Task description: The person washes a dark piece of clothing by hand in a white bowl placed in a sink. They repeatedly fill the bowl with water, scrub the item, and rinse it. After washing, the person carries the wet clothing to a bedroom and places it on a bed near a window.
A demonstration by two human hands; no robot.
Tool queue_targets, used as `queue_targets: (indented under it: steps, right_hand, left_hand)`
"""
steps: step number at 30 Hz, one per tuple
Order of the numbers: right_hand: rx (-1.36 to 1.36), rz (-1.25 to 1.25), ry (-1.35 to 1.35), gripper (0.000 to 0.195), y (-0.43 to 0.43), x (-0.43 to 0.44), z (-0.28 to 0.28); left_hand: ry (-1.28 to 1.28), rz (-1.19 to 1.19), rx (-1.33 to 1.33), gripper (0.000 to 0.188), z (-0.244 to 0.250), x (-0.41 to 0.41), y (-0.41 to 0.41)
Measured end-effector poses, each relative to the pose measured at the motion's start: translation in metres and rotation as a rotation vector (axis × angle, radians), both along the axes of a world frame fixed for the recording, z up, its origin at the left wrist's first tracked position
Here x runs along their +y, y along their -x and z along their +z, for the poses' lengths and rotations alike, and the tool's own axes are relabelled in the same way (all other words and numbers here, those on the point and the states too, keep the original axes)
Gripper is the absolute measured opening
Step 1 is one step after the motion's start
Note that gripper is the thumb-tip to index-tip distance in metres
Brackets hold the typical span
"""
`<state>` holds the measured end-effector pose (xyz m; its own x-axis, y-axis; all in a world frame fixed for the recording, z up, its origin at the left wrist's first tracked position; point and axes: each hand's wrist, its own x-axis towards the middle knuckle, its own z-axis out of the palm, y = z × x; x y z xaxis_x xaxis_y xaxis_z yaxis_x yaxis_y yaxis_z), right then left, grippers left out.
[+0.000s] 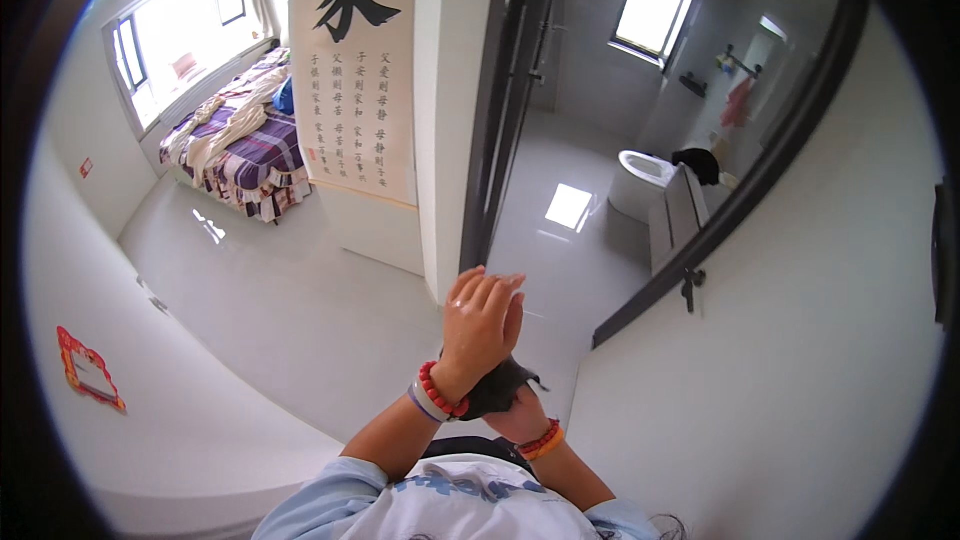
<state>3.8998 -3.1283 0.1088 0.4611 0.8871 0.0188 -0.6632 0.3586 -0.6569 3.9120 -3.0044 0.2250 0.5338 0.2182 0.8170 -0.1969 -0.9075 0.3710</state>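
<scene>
My left hand (480, 315) is raised in front of my body, wet on its back, with its fingers slightly bent. It wears red beads and a pale band at the wrist. A dark grey cloth (495, 390) lies against the underside of that wrist. Below and to the right, my right hand (523, 416) grips the cloth, its fingers largely hidden behind the fabric. Red beads and an orange band circle the right wrist. Whether the left hand holds anything small cannot be told.
Ahead on the right, a dark door frame (739, 221) opens onto a bathroom with a toilet (637, 184). A wall corner with a hanging calligraphy scroll (360, 90) stands ahead. Beyond it, at left, is a bed (255, 142). White walls flank me, and a framed red item (90, 371) hangs on the left one.
</scene>
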Motion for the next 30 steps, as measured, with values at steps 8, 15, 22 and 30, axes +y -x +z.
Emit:
queue_targets:
  steps: [8, 15, 22, 30]
  right_hand:
    - [-0.425, 0.081, -0.045, 0.061, -0.081, 0.104, 0.008]
    - [0.092, 0.487, -0.27, 0.082, -0.146, 0.172, 0.07]
    - [0.221, 0.672, -0.297, 0.078, -0.148, 0.276, 0.092]
    - [0.365, 0.531, -0.073, 0.062, -0.082, 0.445, 0.114]
  left_hand:
    - [-0.375, 0.19, 0.039, 0.021, -0.005, 0.07, -0.096]
    - [0.75, -0.329, -0.198, 0.027, 0.022, 0.141, -0.115]
    - [1.249, -0.956, -0.634, 0.058, 0.021, 0.196, -0.094]
    - [1.408, -0.863, -0.65, 0.057, -0.021, 0.334, 0.006]
